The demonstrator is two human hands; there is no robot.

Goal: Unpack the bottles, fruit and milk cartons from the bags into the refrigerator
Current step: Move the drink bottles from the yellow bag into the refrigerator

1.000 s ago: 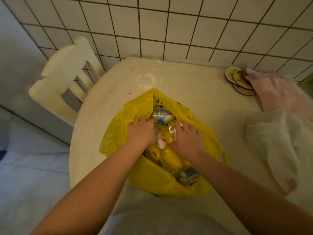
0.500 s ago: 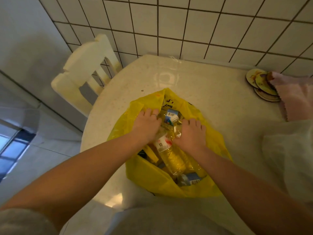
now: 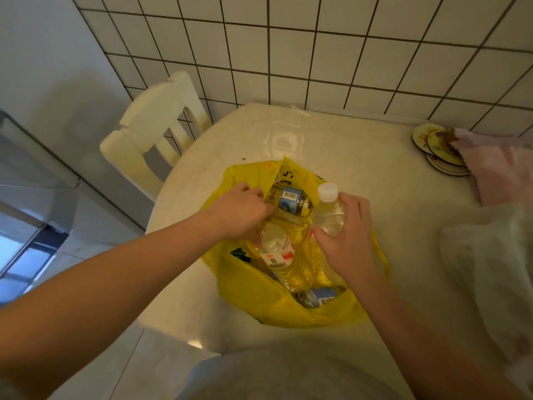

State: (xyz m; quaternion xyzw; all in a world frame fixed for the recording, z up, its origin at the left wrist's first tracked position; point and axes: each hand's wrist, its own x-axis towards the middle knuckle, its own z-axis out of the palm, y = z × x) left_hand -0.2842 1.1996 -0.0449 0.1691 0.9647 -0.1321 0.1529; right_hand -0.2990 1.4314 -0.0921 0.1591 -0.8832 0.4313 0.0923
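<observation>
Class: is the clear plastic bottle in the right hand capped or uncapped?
Capped: a white cap tops the clear plastic bottle gripped by the right hand.

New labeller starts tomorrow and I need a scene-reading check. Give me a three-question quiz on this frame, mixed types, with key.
1. True or false: the right hand holds a milk carton.
2. What lies on the table at its far right, by the tiled wall? A) round coasters touching a pink cloth B) a fruit bowl C) a kettle
3. Fill in: the left hand reaches among bottles lying in a ____ bag.
Key: 1 false, its grip is on a white-capped clear bottle. 2 A. 3 yellow.
</observation>
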